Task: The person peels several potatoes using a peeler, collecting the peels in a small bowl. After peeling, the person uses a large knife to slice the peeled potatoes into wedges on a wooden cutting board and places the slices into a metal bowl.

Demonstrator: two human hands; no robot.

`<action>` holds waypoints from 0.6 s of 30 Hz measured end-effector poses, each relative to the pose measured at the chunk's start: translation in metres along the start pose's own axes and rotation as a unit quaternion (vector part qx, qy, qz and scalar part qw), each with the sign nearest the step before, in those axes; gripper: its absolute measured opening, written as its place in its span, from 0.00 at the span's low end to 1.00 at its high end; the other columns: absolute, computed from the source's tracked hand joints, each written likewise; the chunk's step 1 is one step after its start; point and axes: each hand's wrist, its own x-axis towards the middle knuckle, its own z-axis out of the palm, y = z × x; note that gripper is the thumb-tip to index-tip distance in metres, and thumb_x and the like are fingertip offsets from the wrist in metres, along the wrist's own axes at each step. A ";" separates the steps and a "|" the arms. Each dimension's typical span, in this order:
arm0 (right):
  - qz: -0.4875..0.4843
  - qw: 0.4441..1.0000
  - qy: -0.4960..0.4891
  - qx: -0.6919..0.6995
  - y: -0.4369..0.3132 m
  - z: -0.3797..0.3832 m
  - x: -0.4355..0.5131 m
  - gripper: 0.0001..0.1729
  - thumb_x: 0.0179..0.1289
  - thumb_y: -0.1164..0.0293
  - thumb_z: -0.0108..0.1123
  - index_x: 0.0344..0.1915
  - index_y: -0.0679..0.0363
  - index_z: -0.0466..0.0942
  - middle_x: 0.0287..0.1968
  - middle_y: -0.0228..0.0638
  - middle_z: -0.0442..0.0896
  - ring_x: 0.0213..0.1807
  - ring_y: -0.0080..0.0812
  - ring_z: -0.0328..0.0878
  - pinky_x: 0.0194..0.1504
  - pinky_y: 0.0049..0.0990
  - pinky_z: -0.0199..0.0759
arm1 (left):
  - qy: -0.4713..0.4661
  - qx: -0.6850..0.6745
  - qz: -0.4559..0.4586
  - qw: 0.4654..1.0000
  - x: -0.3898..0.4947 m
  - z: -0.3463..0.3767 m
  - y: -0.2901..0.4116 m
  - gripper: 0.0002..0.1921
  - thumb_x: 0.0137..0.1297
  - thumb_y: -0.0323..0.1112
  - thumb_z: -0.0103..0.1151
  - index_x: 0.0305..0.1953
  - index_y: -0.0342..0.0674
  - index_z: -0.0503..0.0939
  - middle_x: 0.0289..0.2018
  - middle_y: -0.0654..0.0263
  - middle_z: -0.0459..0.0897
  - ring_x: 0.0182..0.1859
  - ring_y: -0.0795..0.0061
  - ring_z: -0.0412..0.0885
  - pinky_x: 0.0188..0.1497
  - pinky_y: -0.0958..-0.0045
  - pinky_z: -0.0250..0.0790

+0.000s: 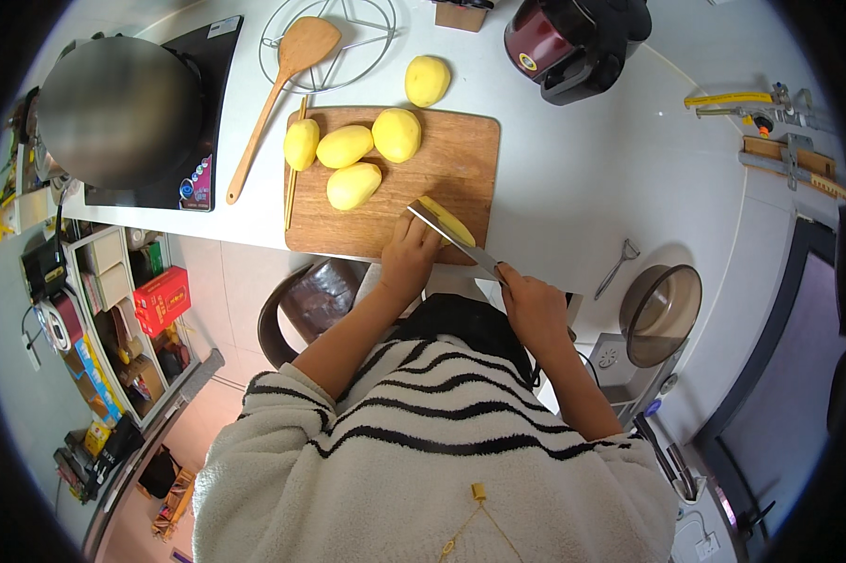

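My right hand (534,304) grips the handle of a kitchen knife (458,241), whose blade slants up and left across a peeled potato (451,221). My left hand (410,255) holds that potato from the other side, with bent fingers close against the blade. The hand and blade hide part of the potato. Both are over the near edge of a wooden cutting board (458,155). Further up the board lie several more peeled potatoes (345,146). One peeled potato (427,81) rests on the counter just beyond the board.
Wooden chopsticks (291,200) lie along the board's left edge, beside a wooden spatula (282,81) on a wire rack (370,46). A pan (120,112) sits on the cooktop at left. Right are a kettle (542,42), a peeler (616,269) and a brown-tinted bowl (662,317) by the sink.
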 end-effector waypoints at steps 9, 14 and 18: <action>0.007 0.999 -0.045 0.008 -0.003 -0.007 0.003 0.10 0.64 0.69 0.51 0.45 0.53 0.75 0.25 0.44 0.80 0.27 0.48 0.80 0.30 0.43 0.72 | -0.004 -0.010 0.011 1.000 -0.001 0.003 -0.004 0.14 0.51 0.28 0.56 0.42 0.38 0.76 0.45 0.59 0.75 0.54 0.54 0.71 0.47 0.65 0.73; 0.021 0.996 -0.088 -0.010 -0.012 -0.017 0.006 0.10 0.65 0.70 0.48 0.44 0.55 0.74 0.25 0.45 0.81 0.28 0.49 0.81 0.30 0.44 0.73 | -0.014 -0.025 -0.005 1.000 0.000 0.003 -0.001 0.13 0.51 0.29 0.56 0.41 0.39 0.77 0.43 0.62 0.76 0.52 0.55 0.72 0.44 0.65 0.73; 0.020 0.995 -0.093 -0.008 -0.016 -0.023 0.009 0.10 0.65 0.71 0.47 0.44 0.56 0.74 0.25 0.46 0.81 0.28 0.50 0.81 0.30 0.45 0.72 | -0.003 -0.012 0.002 1.000 0.003 0.001 -0.001 0.13 0.51 0.28 0.55 0.42 0.40 0.77 0.43 0.63 0.76 0.51 0.55 0.73 0.43 0.65 0.73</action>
